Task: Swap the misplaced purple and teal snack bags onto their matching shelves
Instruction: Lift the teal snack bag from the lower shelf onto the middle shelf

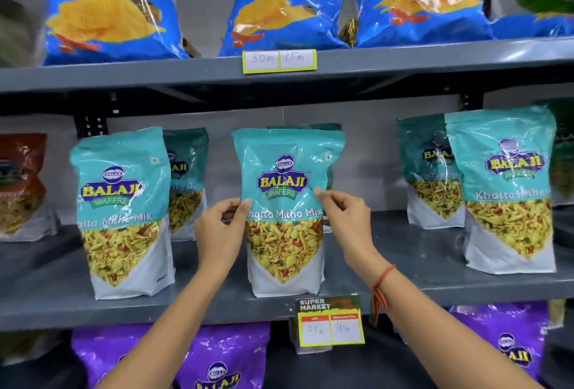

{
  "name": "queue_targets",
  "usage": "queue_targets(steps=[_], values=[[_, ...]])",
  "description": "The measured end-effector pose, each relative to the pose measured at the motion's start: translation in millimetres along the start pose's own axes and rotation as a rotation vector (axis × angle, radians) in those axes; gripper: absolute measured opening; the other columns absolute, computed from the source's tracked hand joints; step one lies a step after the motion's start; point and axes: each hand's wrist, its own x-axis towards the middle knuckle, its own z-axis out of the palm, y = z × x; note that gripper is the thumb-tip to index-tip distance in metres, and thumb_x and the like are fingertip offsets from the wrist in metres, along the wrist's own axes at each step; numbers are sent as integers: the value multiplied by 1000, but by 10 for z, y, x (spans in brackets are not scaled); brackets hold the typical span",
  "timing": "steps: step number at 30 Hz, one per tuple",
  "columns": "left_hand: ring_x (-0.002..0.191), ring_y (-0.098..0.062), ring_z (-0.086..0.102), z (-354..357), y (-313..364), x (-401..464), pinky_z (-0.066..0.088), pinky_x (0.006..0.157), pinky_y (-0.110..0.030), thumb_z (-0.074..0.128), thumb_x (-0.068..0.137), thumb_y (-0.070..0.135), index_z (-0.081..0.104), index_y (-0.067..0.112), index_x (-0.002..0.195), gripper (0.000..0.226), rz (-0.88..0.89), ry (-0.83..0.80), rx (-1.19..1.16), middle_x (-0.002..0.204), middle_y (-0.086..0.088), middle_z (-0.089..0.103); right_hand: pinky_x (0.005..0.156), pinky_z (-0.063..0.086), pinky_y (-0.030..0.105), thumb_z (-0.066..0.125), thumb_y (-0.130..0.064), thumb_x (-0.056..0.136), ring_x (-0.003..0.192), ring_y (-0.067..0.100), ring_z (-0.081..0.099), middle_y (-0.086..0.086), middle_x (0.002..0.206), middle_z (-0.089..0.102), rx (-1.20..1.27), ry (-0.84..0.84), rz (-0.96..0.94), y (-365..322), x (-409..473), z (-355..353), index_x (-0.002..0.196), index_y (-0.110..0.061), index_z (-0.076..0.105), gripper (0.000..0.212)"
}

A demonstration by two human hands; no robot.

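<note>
A teal snack bag (287,211) stands upright in the middle of the grey middle shelf (403,261). My left hand (220,233) grips its left edge, thumb on the front. My right hand (344,221) pinches its right edge between thumb and fingers. More teal bags stand on the same shelf at the left (124,211) and right (506,190), some with a second bag behind. Purple snack bags (223,357) (503,339) sit on the shelf below, partly hidden by my forearms.
Blue chip bags (285,6) fill the top shelf (155,73), which carries a yellow price tag (279,61). A red-brown bag (21,183) stands at the far left of the middle shelf. A supermarket price label (330,322) hangs from the middle shelf's front edge.
</note>
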Motion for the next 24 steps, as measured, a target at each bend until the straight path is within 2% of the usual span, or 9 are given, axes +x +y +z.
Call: queue_targets(steps=[1, 3, 5, 7, 9, 11, 14, 19, 24], values=[[79, 4, 63, -31, -12, -14, 46, 69, -16, 70, 85, 30, 67, 24, 95, 13, -33, -38, -39, 84, 19, 65, 81, 60, 48, 69, -50, 85, 92, 26, 76, 7, 91, 81, 21, -18, 19, 5, -25, -19, 90, -14, 79, 38], [88, 1, 65, -109, -100, -52, 49, 78, -22, 75, 76, 46, 61, 28, 115, 45, -109, -144, -87, 100, 17, 67, 86, 61, 37, 70, -49, 87, 104, 21, 73, -1, 105, 78, -3, -73, 52, 28, -100, -73, 107, -18, 76, 37], [94, 1, 65, -206, -244, -113, 51, 89, -32, 75, 58, 66, 45, 35, 134, 87, -201, -287, -42, 114, 13, 65, 95, 58, 35, 74, -60, 77, 111, 13, 68, -6, 119, 71, -42, -173, 99, 112, -202, -159, 126, -28, 63, 59], [104, -10, 64, -297, -362, -208, 49, 99, -40, 77, 45, 73, 27, 39, 143, 116, -295, -469, 60, 122, 6, 60, 105, 54, 37, 82, -67, 62, 119, 9, 64, -10, 132, 64, -118, -368, 132, 249, -309, -254, 139, -35, 47, 91], [105, -12, 66, -344, -444, -311, 51, 98, -39, 82, 37, 71, 20, 36, 147, 131, -352, -620, 150, 120, 3, 64, 107, 51, 33, 87, -56, 63, 120, 2, 62, -14, 134, 63, -331, -579, 117, 326, -405, -320, 145, -37, 35, 99], [99, -8, 69, -339, -511, -383, 54, 94, -38, 84, 34, 71, 32, 35, 141, 124, -341, -667, 201, 110, 6, 72, 104, 53, 31, 87, -47, 68, 117, 1, 63, -16, 132, 64, -489, -669, 77, 313, -460, -339, 144, -37, 35, 93], [93, -7, 72, -305, -561, -392, 57, 90, -43, 84, 36, 69, 52, 37, 123, 99, -318, -663, 161, 103, 6, 76, 102, 51, 26, 88, -45, 69, 120, 5, 62, -14, 135, 63, -496, -682, 67, 256, -466, -336, 146, -32, 39, 92], [92, -5, 72, -208, -513, -377, 58, 90, -41, 87, 46, 55, 55, 35, 121, 83, -320, -689, 126, 104, 7, 76, 104, 51, 28, 90, -44, 66, 119, 6, 63, -13, 133, 65, -513, -667, 75, 266, -422, -405, 143, -31, 44, 91], [93, -5, 71, 31, -525, -347, 57, 91, -41, 88, 44, 56, 57, 37, 115, 80, -310, -694, 117, 103, 9, 76, 102, 51, 23, 91, -37, 66, 119, 5, 64, -13, 133, 67, -494, -652, 135, 324, -299, -586, 142, -31, 47, 88]])
